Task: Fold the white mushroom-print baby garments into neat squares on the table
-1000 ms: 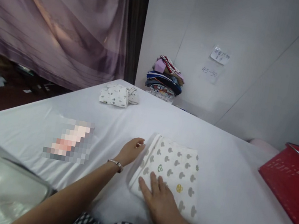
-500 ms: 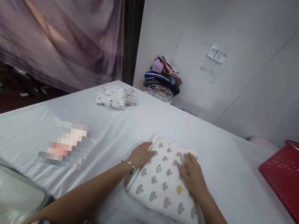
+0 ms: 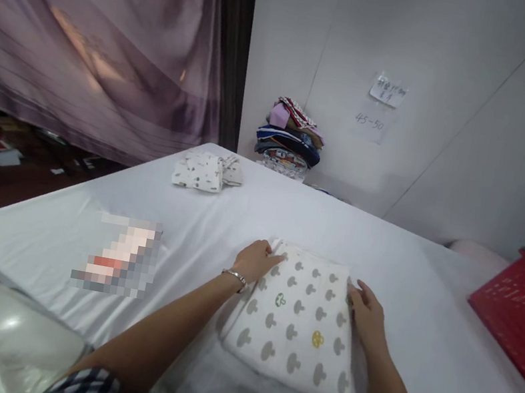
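A folded white cloth point(image 3: 294, 317) lies in front of me, printed with grey mushrooms plus one green and one yellow. At its upper left edge, my left hand point(image 3: 255, 266), with a bracelet on the wrist, has its fingers closed on the border. On the opposite side my right hand point(image 3: 370, 316) bends its thumb and fingers around the right edge; its fingertips are partly hidden. The cloth rests on a white-covered table point(image 3: 205, 234).
Another folded cloth point(image 3: 203, 171) with a small print sits at the table's far left corner. A pixelated item point(image 3: 122, 256) lies at left. Stacked fabrics point(image 3: 289, 137) stand by the wall. A red basket point(image 3: 520, 316) is at right, and a clear plastic-covered surface point(image 3: 9, 335) at lower left.
My right hand has moved off the cloth's top to its right edge, its fingers now bent. My left hand has shifted slightly up along the left edge. The view has turned a little.
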`<state>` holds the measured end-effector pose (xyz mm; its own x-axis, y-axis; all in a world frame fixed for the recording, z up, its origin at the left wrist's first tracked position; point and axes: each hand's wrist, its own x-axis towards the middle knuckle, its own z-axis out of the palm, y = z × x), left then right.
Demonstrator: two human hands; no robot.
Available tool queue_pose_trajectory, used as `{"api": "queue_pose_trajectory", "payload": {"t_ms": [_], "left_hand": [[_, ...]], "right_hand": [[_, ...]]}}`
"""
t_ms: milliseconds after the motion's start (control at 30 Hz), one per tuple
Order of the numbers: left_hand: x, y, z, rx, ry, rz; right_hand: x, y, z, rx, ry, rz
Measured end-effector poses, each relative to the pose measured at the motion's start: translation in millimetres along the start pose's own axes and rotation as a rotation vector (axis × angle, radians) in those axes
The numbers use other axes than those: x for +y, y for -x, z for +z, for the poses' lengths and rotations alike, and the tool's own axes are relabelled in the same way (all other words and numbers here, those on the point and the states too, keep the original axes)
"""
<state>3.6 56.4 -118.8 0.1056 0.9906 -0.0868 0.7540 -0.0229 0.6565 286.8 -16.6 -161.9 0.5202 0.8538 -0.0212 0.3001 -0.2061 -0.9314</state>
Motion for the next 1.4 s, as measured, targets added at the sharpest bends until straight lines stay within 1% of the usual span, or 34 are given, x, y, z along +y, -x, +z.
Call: {"api": "queue_pose_trajectory", "payload": {"t_ms": [67, 133, 200, 233, 300, 400, 533, 700, 867, 1000, 1100, 1200, 1300, 1400], "left_hand": [[2, -2, 4.0, 0.001, -0.012, 0.012], [2, -5, 7.7, 0.041, -0.01, 0.065], [0, -10, 10.5, 0.092, 0.043, 0.125], [-2, -12, 11.4, 0.112, 0.088, 0.129], [-7, -16, 12.8, 0.124, 0.171, 0.075], [-14, -22, 13.8, 0.107, 0.214, -0.011], [-16, -26, 12.9, 0.107, 0.235, 0.012], [-11, -27, 9.7, 0.113, 0.226, 0.004], [-7, -26, 9.9, 0.124, 0.296, 0.041], [-8, -27, 10.8, 0.13, 0.254, 0.008], [-9, -25, 7.0, 0.073, 0.261, -0.019], [-11, -14, -1.4, -0.017, 0.366, -0.063], [-16, 6, -10.2, -0.106, 0.48, -0.148], [-26, 30, -14.7, -0.161, 0.52, -0.192]], "right_hand": [[2, 3, 1, -0.014, -0.014, -0.002], [2, 6, 2, -0.028, -0.033, -0.008], [1, 9, 2, -0.036, -0.066, -0.007], [1, 10, 2, -0.044, -0.083, -0.002], [0, 12, 1, -0.065, -0.109, 0.014], [-1, 13, 2, -0.084, -0.13, 0.036], [-2, 13, 3, -0.073, -0.148, 0.047], [-4, 14, 4, -0.049, -0.143, 0.044], [-8, 16, 4, -0.081, -0.135, 0.058], [-9, 17, 2, -0.085, -0.131, 0.064], [-7, 17, -2, -0.105, -0.135, 0.079], [-5, 17, -6, -0.149, -0.155, 0.113], [-7, 18, -11, -0.185, -0.11, 0.136], [-13, 21, -16, -0.233, -0.065, 0.159]]}}
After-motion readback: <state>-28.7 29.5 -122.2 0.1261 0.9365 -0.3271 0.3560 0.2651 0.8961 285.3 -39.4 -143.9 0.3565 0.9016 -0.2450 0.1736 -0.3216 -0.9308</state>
